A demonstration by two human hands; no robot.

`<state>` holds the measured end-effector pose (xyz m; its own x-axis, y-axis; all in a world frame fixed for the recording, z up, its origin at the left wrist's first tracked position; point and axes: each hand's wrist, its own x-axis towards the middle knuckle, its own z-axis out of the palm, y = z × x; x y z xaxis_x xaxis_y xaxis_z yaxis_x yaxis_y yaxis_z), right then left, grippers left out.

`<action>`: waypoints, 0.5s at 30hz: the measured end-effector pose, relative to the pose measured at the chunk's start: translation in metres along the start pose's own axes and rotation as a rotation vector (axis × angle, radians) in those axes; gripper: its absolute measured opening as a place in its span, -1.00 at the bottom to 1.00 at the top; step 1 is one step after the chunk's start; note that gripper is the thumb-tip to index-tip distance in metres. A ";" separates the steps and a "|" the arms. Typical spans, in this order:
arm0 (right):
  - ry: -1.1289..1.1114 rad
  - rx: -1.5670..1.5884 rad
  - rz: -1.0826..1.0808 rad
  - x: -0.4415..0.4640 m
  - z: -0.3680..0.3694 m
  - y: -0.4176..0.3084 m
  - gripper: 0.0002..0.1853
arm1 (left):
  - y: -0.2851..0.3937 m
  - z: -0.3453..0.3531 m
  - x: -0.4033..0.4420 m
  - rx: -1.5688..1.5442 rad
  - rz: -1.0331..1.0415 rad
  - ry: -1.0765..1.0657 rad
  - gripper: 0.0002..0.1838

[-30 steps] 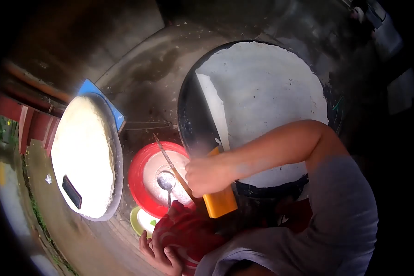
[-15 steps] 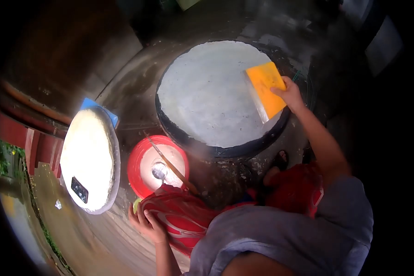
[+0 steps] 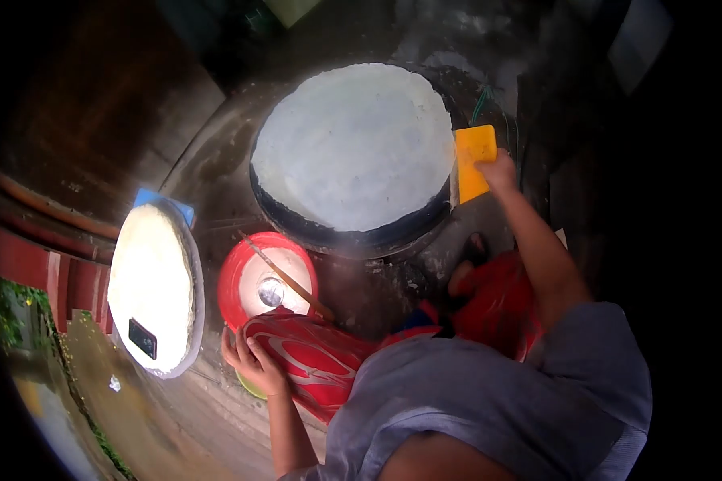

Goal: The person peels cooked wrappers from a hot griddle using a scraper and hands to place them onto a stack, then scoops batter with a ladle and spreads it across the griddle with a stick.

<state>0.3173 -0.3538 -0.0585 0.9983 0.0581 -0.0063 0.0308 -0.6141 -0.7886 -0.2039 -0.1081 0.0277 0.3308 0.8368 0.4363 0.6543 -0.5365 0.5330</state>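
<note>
My right hand [image 3: 499,171] grips a flat yellow scraper [image 3: 475,160] at the right rim of a round black griddle [image 3: 361,240]. A thin whitish sheet of batter [image 3: 357,148] covers most of the griddle's top. My left hand [image 3: 253,365] rests by my red-clad knee [image 3: 305,353], fingers apart, holding nothing. Just beyond that knee is a red basin [image 3: 230,276] of pale batter, with a metal ladle [image 3: 271,292] in it and a wooden stick [image 3: 285,276] lying across it.
At the left, a stack of pale round sheets [image 3: 148,272] carries a dark phone [image 3: 143,338]. Behind the stack a blue object [image 3: 176,207] sticks out. Part of a green dish [image 3: 250,386] shows beside my left hand. Green string [image 3: 481,103] lies beyond the griddle's right side.
My right hand swept the yellow scraper from the griddle's near left side across to its right edge. Batter now covers the formerly bare black strip. My left hand stays by the knee.
</note>
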 end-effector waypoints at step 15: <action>-0.331 -0.127 -0.958 -0.211 -0.003 -0.091 -0.59 | 0.075 0.030 0.060 -0.258 0.335 -0.083 -0.67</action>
<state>0.1042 -0.3127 0.0160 0.4878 0.7715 0.4084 0.8335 -0.2725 -0.4807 -0.1145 -0.0946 0.0728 0.5568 0.6121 0.5615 0.3133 -0.7809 0.5405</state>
